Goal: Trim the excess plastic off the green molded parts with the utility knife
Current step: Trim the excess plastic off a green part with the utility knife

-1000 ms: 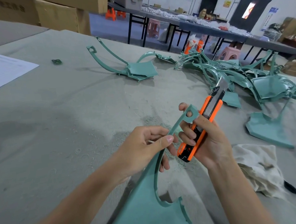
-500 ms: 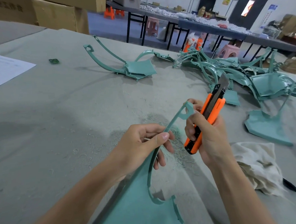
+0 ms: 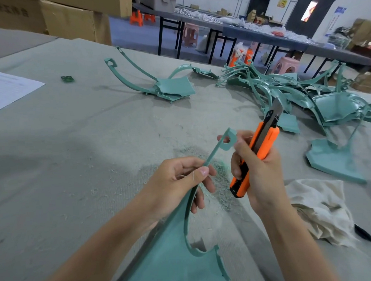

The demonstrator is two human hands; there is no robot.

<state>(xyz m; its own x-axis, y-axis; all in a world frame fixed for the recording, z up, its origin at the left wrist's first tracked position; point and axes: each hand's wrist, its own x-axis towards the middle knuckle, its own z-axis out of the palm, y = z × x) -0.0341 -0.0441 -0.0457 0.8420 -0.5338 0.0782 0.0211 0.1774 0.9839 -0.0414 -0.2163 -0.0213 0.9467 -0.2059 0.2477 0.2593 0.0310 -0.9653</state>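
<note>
My left hand (image 3: 178,182) pinches the thin curved arm of a green molded part (image 3: 166,261), whose broad plate lies low in the view toward me. The arm ends in a small tab with a hole (image 3: 229,140), raised above the table. My right hand (image 3: 258,170) grips an orange and black utility knife (image 3: 257,151) just right of that tab, its blade extended and pointing up and away. The right fingertips touch the tab's edge. Pale plastic shavings (image 3: 217,181) lie on the cloth under the hands.
A grey cloth covers the table (image 3: 72,147). One green part (image 3: 166,87) lies at centre back, a tangled pile of green parts (image 3: 307,93) at back right, another part (image 3: 333,161) to the right. A crumpled rag (image 3: 321,208) lies beside my right forearm. Paper (image 3: 1,88) sits far left.
The right hand with the knife has slid up along the arm to the holed tab and stands more upright. The left hand keeps its pinch on the arm.
</note>
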